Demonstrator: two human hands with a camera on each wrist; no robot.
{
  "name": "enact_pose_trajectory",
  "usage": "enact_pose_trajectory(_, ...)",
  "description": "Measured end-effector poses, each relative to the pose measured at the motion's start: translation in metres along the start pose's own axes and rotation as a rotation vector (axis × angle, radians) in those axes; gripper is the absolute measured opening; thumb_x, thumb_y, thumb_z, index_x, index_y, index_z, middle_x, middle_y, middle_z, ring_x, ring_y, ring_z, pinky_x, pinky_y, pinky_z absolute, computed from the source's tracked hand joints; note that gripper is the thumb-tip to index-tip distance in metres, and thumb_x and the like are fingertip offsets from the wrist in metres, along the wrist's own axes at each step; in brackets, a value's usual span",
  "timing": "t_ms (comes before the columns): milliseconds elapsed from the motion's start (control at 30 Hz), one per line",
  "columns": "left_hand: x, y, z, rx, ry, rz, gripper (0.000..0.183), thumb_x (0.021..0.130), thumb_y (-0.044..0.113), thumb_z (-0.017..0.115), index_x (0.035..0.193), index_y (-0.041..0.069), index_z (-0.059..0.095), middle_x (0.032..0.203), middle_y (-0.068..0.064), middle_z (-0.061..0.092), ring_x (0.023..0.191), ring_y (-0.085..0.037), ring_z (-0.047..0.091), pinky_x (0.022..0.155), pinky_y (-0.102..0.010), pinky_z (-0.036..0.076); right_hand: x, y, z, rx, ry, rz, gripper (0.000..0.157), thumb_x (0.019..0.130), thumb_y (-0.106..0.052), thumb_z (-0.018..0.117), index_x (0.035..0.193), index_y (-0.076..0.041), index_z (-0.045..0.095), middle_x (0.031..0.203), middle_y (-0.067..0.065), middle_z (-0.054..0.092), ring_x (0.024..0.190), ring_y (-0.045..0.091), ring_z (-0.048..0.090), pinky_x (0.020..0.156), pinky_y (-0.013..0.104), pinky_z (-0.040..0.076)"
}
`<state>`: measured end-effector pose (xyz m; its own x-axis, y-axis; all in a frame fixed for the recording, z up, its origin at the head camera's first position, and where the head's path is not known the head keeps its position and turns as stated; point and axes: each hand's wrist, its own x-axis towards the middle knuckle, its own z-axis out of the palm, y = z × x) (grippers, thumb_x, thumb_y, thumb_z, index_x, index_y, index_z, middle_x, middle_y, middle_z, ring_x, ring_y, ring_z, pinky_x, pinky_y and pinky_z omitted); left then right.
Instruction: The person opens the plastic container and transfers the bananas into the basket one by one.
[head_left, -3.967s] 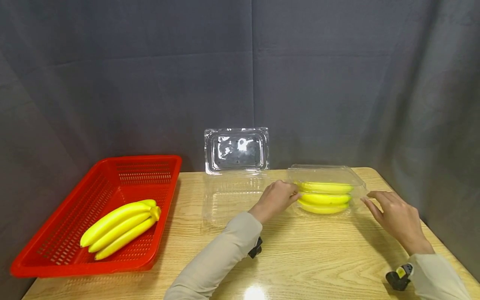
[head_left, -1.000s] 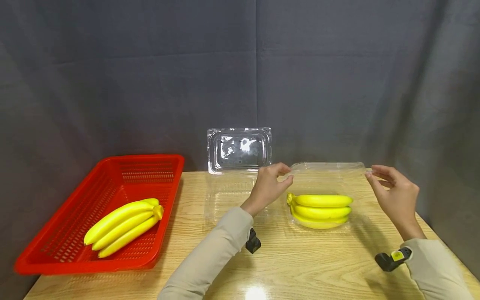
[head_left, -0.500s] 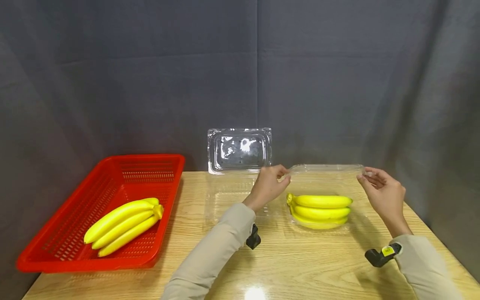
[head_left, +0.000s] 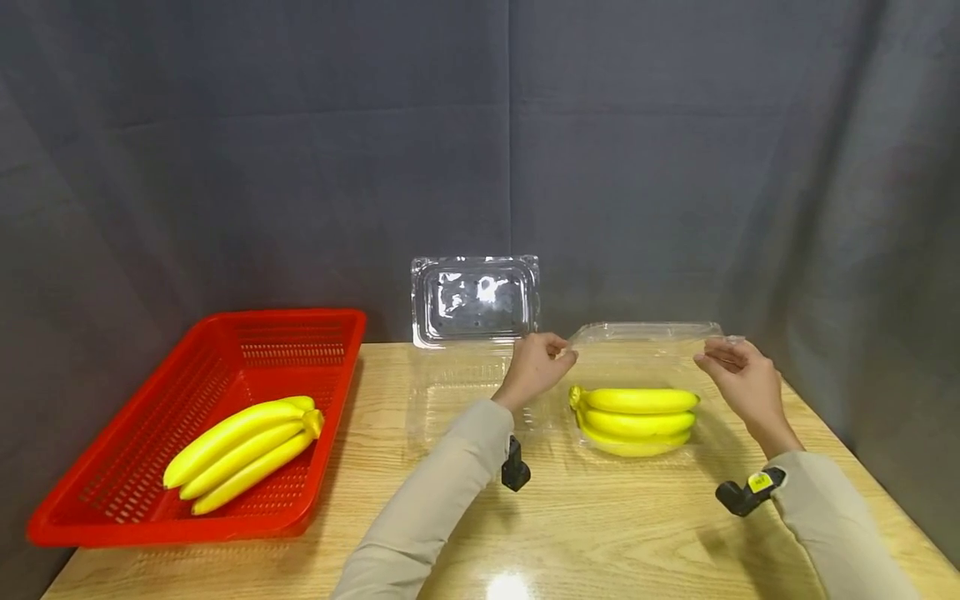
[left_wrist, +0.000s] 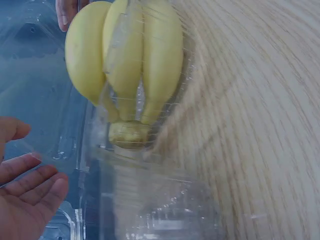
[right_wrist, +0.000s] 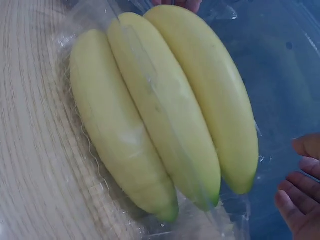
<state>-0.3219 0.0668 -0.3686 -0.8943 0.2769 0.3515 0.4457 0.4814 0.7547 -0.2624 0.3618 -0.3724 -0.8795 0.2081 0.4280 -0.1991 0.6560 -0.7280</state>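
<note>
A bunch of yellow bananas (head_left: 637,423) lies in the base of a clear plastic clamshell container on the right of the table, its stem end to the left. The container's clear lid (head_left: 645,333) stands raised behind the bananas. My left hand (head_left: 531,369) holds the lid's left corner, thumb and fingers on either side of the edge. My right hand (head_left: 745,385) holds the right corner, with clear plastic showing at its fingertips. In the right wrist view, transparent plastic overlaps the bananas (right_wrist: 165,110). The left wrist view shows the stem end (left_wrist: 129,134) near the container's left side.
A red plastic basket (head_left: 341,400) stands at the left with another bunch of bananas (head_left: 243,454) in it. A second clear clamshell (head_left: 476,300) sits open behind my left hand, lid upright. A grey curtain (head_left: 420,167) hangs behind the table (head_left: 600,533).
Four seconds ago the lid was tilted forward over the bananas; it now stands further back and both hands are higher. Over the last second my right hand has moved left onto the lid's right corner.
</note>
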Motion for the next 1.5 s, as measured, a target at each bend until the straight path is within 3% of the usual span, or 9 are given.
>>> enact_pose_trajectory(200,0.0,-0.002,0.002,0.017,0.011,-0.01,0.026,0.089,0.018,0.068,0.106,0.0,0.072,0.106,-0.011,0.07,0.096,-0.024,0.064,0.083,-0.03,0.051,0.004,0.002,0.004,-0.028,-0.106,0.067,0.049,0.095,-0.035,0.062,0.128,0.002,0.058,0.121,0.023,0.061,0.09,-0.007,0.052,0.075,0.016,0.045)
enact_pose_trajectory(300,0.0,-0.003,0.003,0.023,0.006,-0.007,0.024,0.088,0.017,0.069,0.105,0.0,0.073,0.107,-0.01,0.07,0.095,-0.023,0.064,0.082,-0.029,0.051,0.005,0.003,0.005,-0.042,-0.138,0.077,0.051,0.096,-0.035,0.061,0.13,0.002,0.056,0.123,0.024,0.06,0.1,0.014,0.061,0.081,0.028,0.049)
enact_pose_trajectory(400,0.001,-0.003,0.004,0.032,0.01,-0.003,0.022,0.087,0.016,0.07,0.102,0.002,0.075,0.105,-0.009,0.071,0.094,-0.021,0.064,0.081,-0.028,0.051,0.007,0.005,0.006,-0.055,-0.158,0.06,0.05,0.096,-0.033,0.061,0.13,0.003,0.055,0.123,0.026,0.059,0.109,0.037,0.059,0.087,0.045,0.048)
enact_pose_trajectory(500,0.002,-0.004,0.004,0.039,0.018,0.001,0.019,0.086,0.016,0.07,0.1,0.003,0.076,0.103,-0.008,0.071,0.092,-0.02,0.065,0.078,-0.027,0.051,0.01,0.006,0.008,-0.06,-0.171,0.045,0.05,0.096,-0.031,0.061,0.13,0.005,0.054,0.123,0.028,0.059,0.112,0.045,0.056,0.09,0.056,0.044)
enact_pose_trajectory(700,0.002,-0.004,0.003,0.046,0.036,0.022,0.016,0.086,0.015,0.07,0.094,0.004,0.077,0.094,-0.007,0.073,0.085,-0.017,0.064,0.072,-0.024,0.05,0.012,0.008,0.011,-0.048,-0.184,0.069,0.05,0.096,-0.029,0.061,0.131,0.005,0.053,0.124,0.029,0.058,0.113,0.045,0.054,0.092,0.057,0.042)
enact_pose_trajectory(867,0.0,-0.002,0.001,-0.012,0.021,0.0,0.015,0.089,0.016,0.068,0.088,0.004,0.077,0.085,-0.006,0.073,0.074,-0.013,0.066,0.065,-0.021,0.051,0.011,0.007,0.012,-0.009,-0.205,0.117,0.052,0.097,-0.031,0.059,0.134,0.005,0.051,0.128,0.028,0.056,0.117,0.046,0.051,0.095,0.058,0.04)
enact_pose_trajectory(1100,0.0,-0.001,0.002,-0.012,0.058,-0.003,0.016,0.088,0.017,0.069,0.088,0.004,0.077,0.088,-0.007,0.073,0.078,-0.016,0.067,0.068,-0.022,0.051,0.01,0.005,0.015,0.031,-0.198,0.146,0.052,0.098,-0.027,0.058,0.137,0.006,0.047,0.131,0.028,0.052,0.119,0.044,0.051,0.096,0.057,0.041)
enact_pose_trajectory(1300,-0.001,0.0,0.003,-0.078,0.113,-0.083,0.017,0.088,0.018,0.069,0.092,0.004,0.077,0.088,-0.005,0.073,0.079,-0.015,0.066,0.072,-0.024,0.052,0.01,0.005,0.018,0.065,-0.198,0.171,0.059,0.098,-0.027,0.058,0.142,0.007,0.04,0.135,0.029,0.049,0.122,0.045,0.048,0.099,0.056,0.039)
enact_pose_trajectory(1500,0.0,-0.004,0.002,-0.151,0.127,-0.182,0.027,0.089,0.022,0.069,0.107,0.002,0.073,0.094,-0.007,0.073,0.085,-0.018,0.069,0.076,-0.028,0.054,0.011,-0.001,0.023,0.049,-0.191,0.164,0.061,0.097,-0.027,0.06,0.144,0.005,0.039,0.135,0.029,0.049,0.122,0.044,0.049,0.098,0.056,0.04)
